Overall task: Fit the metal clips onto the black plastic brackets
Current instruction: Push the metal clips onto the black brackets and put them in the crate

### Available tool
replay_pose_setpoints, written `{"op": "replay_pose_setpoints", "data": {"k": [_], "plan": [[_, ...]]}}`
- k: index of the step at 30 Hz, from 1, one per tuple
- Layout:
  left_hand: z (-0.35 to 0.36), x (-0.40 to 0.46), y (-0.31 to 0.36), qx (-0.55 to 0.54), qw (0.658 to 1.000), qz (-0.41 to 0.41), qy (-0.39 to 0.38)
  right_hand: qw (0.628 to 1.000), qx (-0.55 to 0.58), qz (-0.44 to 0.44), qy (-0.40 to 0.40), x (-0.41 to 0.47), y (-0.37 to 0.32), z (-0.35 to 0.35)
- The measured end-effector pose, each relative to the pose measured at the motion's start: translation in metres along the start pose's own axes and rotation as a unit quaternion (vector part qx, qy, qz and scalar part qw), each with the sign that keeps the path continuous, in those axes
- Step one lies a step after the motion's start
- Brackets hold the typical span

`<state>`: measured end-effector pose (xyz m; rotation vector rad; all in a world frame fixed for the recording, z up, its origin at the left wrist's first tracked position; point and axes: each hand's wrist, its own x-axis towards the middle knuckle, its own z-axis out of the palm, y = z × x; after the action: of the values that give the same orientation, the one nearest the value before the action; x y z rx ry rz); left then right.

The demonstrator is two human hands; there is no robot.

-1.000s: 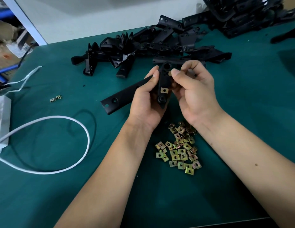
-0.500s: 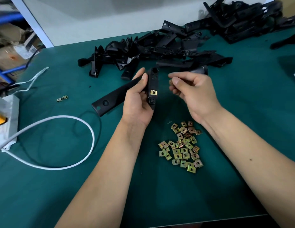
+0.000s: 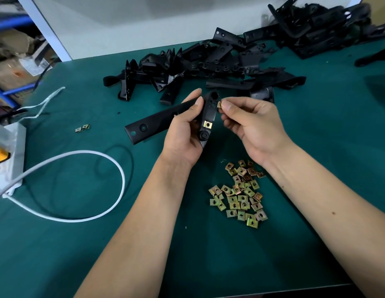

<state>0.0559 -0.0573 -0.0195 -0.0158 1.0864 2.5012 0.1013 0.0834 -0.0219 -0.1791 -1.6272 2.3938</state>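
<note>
With one clip (image 3: pixel 207 124) already seated, the left hand (image 3: pixel 184 134) grips the bracket (image 3: pixel 165 120) above the table while the right hand (image 3: pixel 251 123) pinches a second clip (image 3: pixel 219 104) at its upper edge, which next probably needs sliding squarely on.

The left hand (image 3: pixel 185 134) grips an L-shaped black plastic bracket (image 3: pixel 165 121) bearing one fitted brass-coloured square metal clip (image 3: pixel 208 124). The right hand (image 3: pixel 251 127) pinches another small brass clip (image 3: pixel 219 104) against the bracket's upper edge. At five o'clock lies a heap of loose clips (image 3: pixel 241 194); at twelve, piled black brackets (image 3: pixel 208 65) on the green table mat (image 3: pixel 79 244).
</note>
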Motion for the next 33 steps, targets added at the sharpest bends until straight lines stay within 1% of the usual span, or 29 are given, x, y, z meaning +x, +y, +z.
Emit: {"op": "replay_pose_setpoints", "data": {"k": [11, 18, 33], "plan": [[-0.0014, 0.0005, -0.0006, 0.009, 1.0, 0.009, -0.006, 1.0, -0.017, 0.009, 0.009, -0.0013, -0.0004, 0.0011], [-0.0011, 0.0005, -0.0016, 0.014, 1.0, 0.012, -0.018, 1.0, 0.003, 0.025, 0.015, -0.0023, 0.002, 0.0036], [-0.0015, 0.0029, -0.0039, 0.026, 1.0, 0.017, -0.005, 0.999, -0.002, 0.031, 0.03, -0.0025, 0.0033, 0.0056]]}}
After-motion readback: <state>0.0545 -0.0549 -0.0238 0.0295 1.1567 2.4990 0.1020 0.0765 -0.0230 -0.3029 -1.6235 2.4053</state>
